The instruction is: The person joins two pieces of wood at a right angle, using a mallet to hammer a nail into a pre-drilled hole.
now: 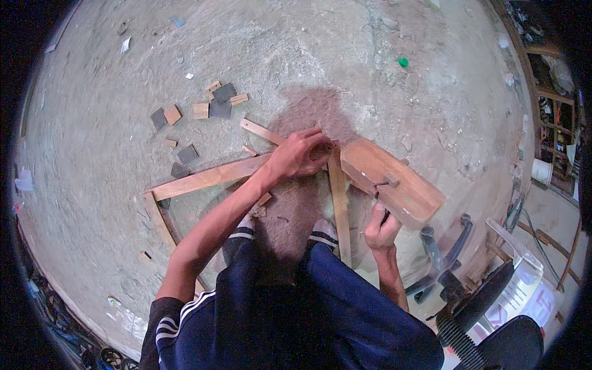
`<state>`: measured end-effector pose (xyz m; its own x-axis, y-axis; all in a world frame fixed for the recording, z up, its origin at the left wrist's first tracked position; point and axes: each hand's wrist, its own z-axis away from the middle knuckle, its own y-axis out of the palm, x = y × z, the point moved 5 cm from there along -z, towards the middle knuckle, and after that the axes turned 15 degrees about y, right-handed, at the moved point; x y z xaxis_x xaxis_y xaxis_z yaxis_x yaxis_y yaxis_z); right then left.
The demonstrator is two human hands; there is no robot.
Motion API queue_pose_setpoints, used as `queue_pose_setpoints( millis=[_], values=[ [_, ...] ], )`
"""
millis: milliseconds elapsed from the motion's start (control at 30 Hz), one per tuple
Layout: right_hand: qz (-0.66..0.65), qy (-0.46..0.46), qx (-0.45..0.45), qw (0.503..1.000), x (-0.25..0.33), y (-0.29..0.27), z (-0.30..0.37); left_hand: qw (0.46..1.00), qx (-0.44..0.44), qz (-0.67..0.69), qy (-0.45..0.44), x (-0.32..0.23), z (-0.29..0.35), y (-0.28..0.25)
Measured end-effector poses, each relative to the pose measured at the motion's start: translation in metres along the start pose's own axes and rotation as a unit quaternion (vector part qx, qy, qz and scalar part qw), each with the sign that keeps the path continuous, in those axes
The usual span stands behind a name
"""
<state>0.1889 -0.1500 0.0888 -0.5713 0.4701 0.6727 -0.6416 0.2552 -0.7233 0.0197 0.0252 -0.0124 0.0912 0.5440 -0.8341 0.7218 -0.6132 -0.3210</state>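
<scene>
A frame of wooden strips [213, 175] lies on the floor in front of me, around my feet. Over the joint at its far corner, my left hand [299, 153] is closed with the fingers bent down; whatever they pinch is hidden. A thinner strip [259, 131] sticks out beyond that hand. My right hand [381, 229] is wrapped round the handle of what looks like a small hammer [388, 180], its T-shaped head over a thick wooden block [410, 194]. This block stands to the right of the joint.
Reddish sawdust [311, 111] covers the floor past the joint. Small wood offcuts [201, 111] and dark square pieces [224, 92] lie far left. A green cap [403, 62] sits far right. Nearer on the right are a dark metal-like part [453, 246] and a white plastic chair [524, 271].
</scene>
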Motion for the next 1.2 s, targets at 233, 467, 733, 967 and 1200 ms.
queue_pose_setpoints(
  millis=[233,467,733,967,1200],
  values=[
    [0.091,-0.092,0.043,0.991,0.003,0.016,-0.004,0.999,0.025,0.005,-0.035,0.004,0.002,0.003],
    [0.105,-0.117,0.072,0.985,0.020,0.023,-0.011,1.000,0.028,-0.006,-0.001,0.005,0.007,0.001],
    [0.175,-0.114,0.058,0.976,0.010,0.017,-0.013,1.000,0.008,0.005,-0.015,0.002,0.001,0.001],
    [0.120,-0.132,0.055,0.982,0.018,0.015,-0.016,1.000,0.000,0.000,0.013,0.006,0.007,0.004],
    [0.168,-0.074,0.102,0.978,0.006,0.027,-0.016,1.000,0.011,-0.003,0.005,0.008,0.005,0.006]
  ],
)
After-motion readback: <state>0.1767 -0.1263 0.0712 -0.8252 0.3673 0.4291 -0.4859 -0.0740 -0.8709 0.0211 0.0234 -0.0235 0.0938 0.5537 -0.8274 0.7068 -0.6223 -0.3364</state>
